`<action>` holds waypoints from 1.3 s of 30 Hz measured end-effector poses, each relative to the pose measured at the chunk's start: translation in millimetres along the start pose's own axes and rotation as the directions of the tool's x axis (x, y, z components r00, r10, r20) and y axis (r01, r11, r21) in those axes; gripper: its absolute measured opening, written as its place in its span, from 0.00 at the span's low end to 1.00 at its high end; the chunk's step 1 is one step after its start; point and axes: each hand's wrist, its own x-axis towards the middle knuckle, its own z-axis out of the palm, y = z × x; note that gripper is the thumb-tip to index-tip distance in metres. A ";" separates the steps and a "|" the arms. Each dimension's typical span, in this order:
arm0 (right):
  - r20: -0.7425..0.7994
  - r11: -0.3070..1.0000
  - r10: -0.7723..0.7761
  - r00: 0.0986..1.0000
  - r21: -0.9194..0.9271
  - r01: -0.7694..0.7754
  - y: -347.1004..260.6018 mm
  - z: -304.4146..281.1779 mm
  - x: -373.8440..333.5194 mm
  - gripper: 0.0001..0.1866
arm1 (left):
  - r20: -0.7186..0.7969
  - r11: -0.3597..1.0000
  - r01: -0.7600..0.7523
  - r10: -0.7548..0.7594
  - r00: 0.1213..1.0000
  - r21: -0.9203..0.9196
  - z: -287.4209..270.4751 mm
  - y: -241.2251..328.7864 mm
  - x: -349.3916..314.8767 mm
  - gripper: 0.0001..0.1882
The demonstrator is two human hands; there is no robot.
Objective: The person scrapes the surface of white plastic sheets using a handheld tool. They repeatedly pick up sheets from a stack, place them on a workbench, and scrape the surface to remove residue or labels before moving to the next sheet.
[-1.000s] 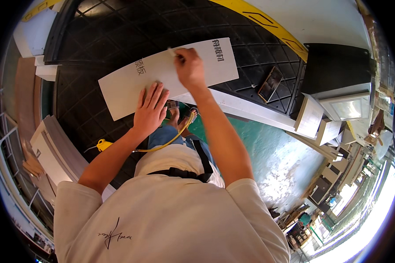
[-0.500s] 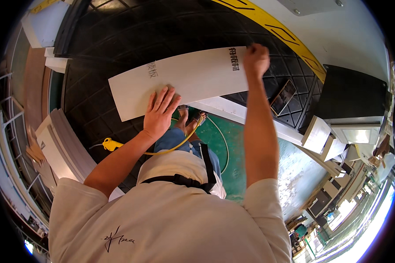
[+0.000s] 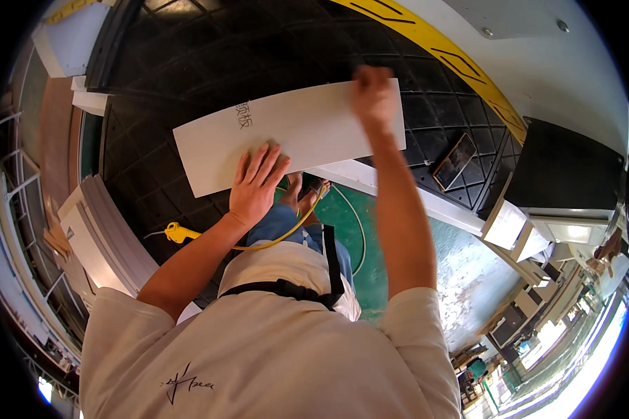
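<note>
A long, pale board (image 3: 300,126) lies on the black surface ahead of me, with dark handwriting near its left part. My left hand (image 3: 257,181) rests flat on the board's near edge, fingers spread. Over the board's right end, my right hand (image 3: 374,101) is curled into a fist and blurred by motion. If it holds anything, that is hidden; whether the fist touches the board I cannot tell. The right hand and wrist cover part of the board's right end.
A phone-like dark slab (image 3: 454,162) lies right of the board on the black gridded surface (image 3: 426,115). A yellow air tool (image 3: 180,232) with a yellow hose hangs near my left forearm. Stacked panels (image 3: 108,234) stand at left. A yellow strip (image 3: 461,66) borders the far right.
My right hand has moved left from the board's right end, and handwriting that showed beside it is now covered. My left hand has stayed on the board.
</note>
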 end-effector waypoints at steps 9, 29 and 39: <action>-0.109 0.947 0.310 0.944 0.126 -0.297 50.9 -38.4 -10.5 0.09 | -0.015 1.000 0.012 -0.012 1.000 0.001 -1.5 -1.2 0.1 0.30; -0.122 0.985 0.137 0.983 -0.088 -0.148 30.3 -28.9 -0.4 0.07 | 0.020 1.000 0.013 -0.012 1.000 -0.022 -2.0 -2.3 -3.1 0.28; 0.067 0.942 -0.111 0.992 0.325 0.083 -158.8 43.3 -30.5 0.05 | 0.018 1.000 0.005 -0.004 1.000 -0.026 1.0 -2.7 -4.3 0.28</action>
